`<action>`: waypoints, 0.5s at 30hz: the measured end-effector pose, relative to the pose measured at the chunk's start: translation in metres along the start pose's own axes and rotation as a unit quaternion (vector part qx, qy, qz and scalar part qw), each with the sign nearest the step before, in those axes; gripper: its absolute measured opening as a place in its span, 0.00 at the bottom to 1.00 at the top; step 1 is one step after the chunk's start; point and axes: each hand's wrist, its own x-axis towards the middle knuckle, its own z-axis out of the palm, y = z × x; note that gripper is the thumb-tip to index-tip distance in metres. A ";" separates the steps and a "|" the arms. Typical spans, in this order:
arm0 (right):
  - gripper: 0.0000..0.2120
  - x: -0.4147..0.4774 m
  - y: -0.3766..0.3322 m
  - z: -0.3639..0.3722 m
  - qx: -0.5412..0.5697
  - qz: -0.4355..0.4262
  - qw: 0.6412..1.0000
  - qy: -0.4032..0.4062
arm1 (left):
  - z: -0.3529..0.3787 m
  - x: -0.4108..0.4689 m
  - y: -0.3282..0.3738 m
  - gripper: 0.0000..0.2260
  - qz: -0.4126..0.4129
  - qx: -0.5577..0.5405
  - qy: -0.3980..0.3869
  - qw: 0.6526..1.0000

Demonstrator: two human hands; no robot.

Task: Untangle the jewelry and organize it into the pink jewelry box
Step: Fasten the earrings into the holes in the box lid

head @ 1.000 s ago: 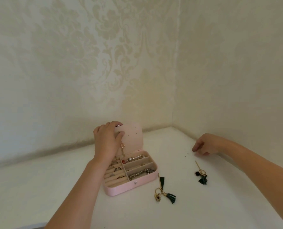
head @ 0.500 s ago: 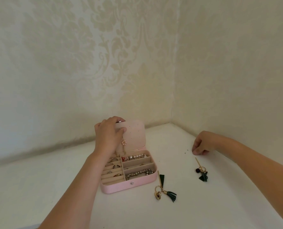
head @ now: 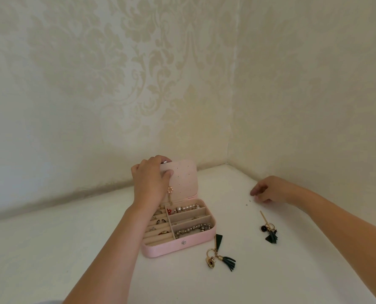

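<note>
Pink jewelry box (head: 182, 245) open on white tabletop (head: 73, 249), lid (head: 184, 178) upright. Left hand (head: 148, 183) still curled over lid's top corner, thumb beside pinned drop earring (head: 170, 190). Right hand (head: 268, 190) edged toward tiny specks (head: 248, 200), fingers curled, hold unclear. Two tassel earrings (head: 221, 257) still outside: sorting unfinished.

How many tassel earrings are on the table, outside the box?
2. One earring lies beside the front right corner of the box. The second earring lies farther right, on the near side of the right hand. The hands may hide more.
</note>
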 end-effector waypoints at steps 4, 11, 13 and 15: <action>0.18 -0.007 -0.006 0.018 -0.159 -0.100 0.982 -0.031 | 0.000 0.000 -0.002 0.09 0.009 -0.006 0.002 1.000; 0.14 -0.008 0.006 0.035 -0.362 -0.187 0.912 0.040 | 0.000 0.000 -0.003 0.10 0.009 -0.001 -0.007 1.000; 0.16 -0.010 0.003 0.035 -0.394 -0.183 0.900 0.041 | -0.001 0.001 -0.004 0.10 0.008 0.000 -0.014 1.000; 0.16 -0.010 -0.001 0.035 -0.414 -0.181 0.891 0.043 | -0.001 0.002 -0.004 0.10 0.010 0.000 -0.018 1.000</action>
